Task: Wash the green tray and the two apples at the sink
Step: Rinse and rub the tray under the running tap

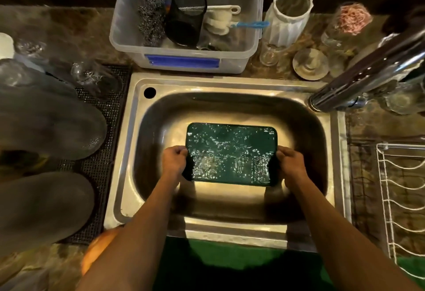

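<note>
The green tray (232, 152) is held level over the middle of the steel sink (128, 152), its wet surface glittering with droplets. My left hand (174, 161) grips the tray's left edge and my right hand (291, 163) grips its right edge, fingers curled round the rim. An orange-red rounded thing (96, 251), possibly an apple, shows at the counter's front left, partly hidden by my left forearm. A second apple is not visible.
The chrome faucet (368, 77) reaches in from the right. A clear plastic bin (184, 60) with scrubbers stands behind the sink, beside a white vase (287, 17). Two grey plates (46, 129) lie on a mat at left; a white wire rack (400, 198) stands at right.
</note>
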`<action>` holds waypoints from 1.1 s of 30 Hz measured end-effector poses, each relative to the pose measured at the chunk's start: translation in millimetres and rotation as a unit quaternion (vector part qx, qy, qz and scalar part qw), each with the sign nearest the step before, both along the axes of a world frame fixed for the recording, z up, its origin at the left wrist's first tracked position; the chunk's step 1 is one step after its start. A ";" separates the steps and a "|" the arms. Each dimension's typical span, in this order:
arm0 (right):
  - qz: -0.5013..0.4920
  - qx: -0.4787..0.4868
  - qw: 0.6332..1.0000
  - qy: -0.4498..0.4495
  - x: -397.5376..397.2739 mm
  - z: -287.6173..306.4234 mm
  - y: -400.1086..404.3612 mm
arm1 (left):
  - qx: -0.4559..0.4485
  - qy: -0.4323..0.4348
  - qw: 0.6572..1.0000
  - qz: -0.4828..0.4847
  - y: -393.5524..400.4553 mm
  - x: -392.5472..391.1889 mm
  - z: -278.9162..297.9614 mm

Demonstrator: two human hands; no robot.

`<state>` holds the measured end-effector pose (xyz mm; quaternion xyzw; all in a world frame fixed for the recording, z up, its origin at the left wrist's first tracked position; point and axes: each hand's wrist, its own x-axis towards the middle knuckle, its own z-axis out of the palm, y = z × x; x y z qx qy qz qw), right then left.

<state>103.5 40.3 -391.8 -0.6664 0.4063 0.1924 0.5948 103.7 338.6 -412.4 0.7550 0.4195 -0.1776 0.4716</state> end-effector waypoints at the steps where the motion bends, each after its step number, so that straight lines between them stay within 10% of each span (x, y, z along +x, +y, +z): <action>1: -0.001 0.003 1.000 -0.002 -0.8 0.4 -0.5 | -0.009 0.002 1.000 0.009 -1.3 -1.3 -1.1; 33: -0.058 0.065 0.986 -0.143 2.4 52.0 -16.6 | -0.193 -0.180 0.949 0.173 -10.3 -13.0 77.6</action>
